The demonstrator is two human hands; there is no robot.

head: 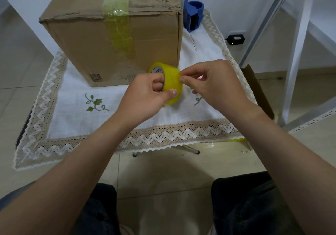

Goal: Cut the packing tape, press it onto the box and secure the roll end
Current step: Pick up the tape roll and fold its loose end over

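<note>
The left hand [145, 93] is curled around a roll of yellow packing tape [172, 78]: its fingers are hooked through the roll's cardboard core and its thumb is pressed flat on the outer face of the tape, so the roll is gripped firmly from inside and outside. The right hand [214, 82] meets the roll from the other side, with thumb and forefinger pinched together at the roll's upper right edge and the other fingers loosely curled below them. Whether a loose tape end sits between the pinching fingertips is too small to tell. The roll is held in the air above a small table covered by a white tablecloth [76, 103] with a beige zigzag lace border and a green embroidered vine. Just behind the roll, on the cloth, stands a large brown cardboard box [91, 43]. A strip of yellowish tape [121, 29] runs across its top seam and down its front face. Behind the box's right corner, a blue tape dispenser [193, 14] stands on the cloth. A flat piece of brown cardboard [254, 87] leans at the table's right edge. Further right is a white metal shelf frame [298, 34], and on the floor near it a small black device [235, 39] shows a green light. At the bottom, the person's knees in dark trousers [245, 207] are visible.
</note>
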